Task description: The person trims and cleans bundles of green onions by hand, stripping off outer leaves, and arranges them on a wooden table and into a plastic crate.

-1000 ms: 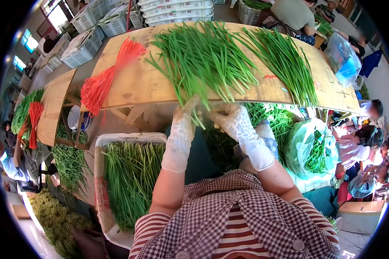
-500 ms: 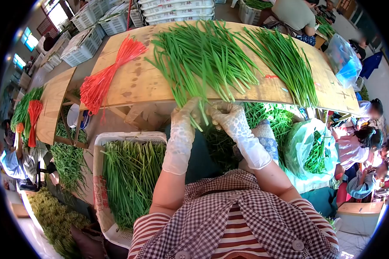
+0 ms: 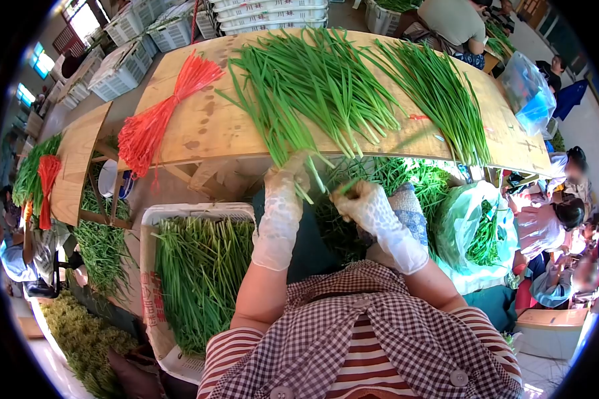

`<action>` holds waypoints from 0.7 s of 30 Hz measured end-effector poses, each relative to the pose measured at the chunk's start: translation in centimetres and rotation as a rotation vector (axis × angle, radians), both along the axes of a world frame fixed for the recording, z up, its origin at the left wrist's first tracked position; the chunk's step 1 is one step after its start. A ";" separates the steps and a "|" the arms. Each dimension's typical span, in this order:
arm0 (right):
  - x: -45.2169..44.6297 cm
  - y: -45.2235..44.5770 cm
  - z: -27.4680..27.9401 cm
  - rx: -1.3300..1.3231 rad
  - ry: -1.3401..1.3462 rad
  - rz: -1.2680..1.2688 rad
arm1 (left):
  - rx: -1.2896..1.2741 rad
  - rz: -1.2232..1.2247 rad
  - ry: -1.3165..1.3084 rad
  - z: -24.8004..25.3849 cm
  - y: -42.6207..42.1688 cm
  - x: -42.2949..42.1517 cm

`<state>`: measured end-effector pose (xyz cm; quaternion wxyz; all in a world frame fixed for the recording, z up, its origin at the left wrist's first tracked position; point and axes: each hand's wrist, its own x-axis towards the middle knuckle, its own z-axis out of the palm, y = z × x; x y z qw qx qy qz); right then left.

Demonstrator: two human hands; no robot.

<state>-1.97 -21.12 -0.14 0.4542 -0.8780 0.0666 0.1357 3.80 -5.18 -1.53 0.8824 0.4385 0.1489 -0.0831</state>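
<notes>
My left hand point(image 3: 288, 178), in a thin whitish glove, is closed round the lower stems of a small bunch of garlic chives point(image 3: 279, 130). Their leaves lie up across the wooden table, and a few stem ends poke out below the fingers. To its right, my gloved right hand point(image 3: 359, 199) is pinched on a loose green chive leaf point(image 3: 348, 186), clear of the bunch. A larger heap of garlic chives point(image 3: 326, 86) lies just beyond, touching the bunch. Another pile of garlic chives point(image 3: 442, 93) rests farther right on the tabletop.
Red plastic ties point(image 3: 170, 113) lie on the left of the wooden table point(image 3: 199, 133). A white basket point(image 3: 152, 266) full of chives stands at my left. On the right is a plastic bag point(image 3: 459, 219) with greens. Other people sit on both sides.
My right hand has moved away from the bunch, down and to the right, with a leaf in its fingers. My left hand stays on the stems, nearly in place.
</notes>
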 end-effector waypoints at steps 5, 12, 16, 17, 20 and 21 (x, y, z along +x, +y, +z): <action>-2.1 -4.0 -4.6 -0.711 0.261 0.603 | -0.159 -0.059 -0.082 -0.3 1.5 0.5; 0.6 0.4 1.0 0.783 0.125 -0.102 | -0.086 -0.149 -0.052 -0.7 -0.1 -1.0; 1.8 1.2 -1.0 0.374 -0.091 -0.065 | 0.144 -0.079 -0.010 -0.4 0.4 -1.6; 1.8 1.4 -0.9 0.363 -0.093 -0.058 | 0.194 -0.093 -0.031 0.0 0.6 -1.8; 2.6 2.1 -2.1 0.416 -0.178 -0.111 | 0.273 -0.112 -0.061 0.3 0.4 -2.4; 2.9 2.2 -2.5 0.449 -0.222 -0.141 | 0.289 -0.117 -0.068 0.3 0.2 -2.5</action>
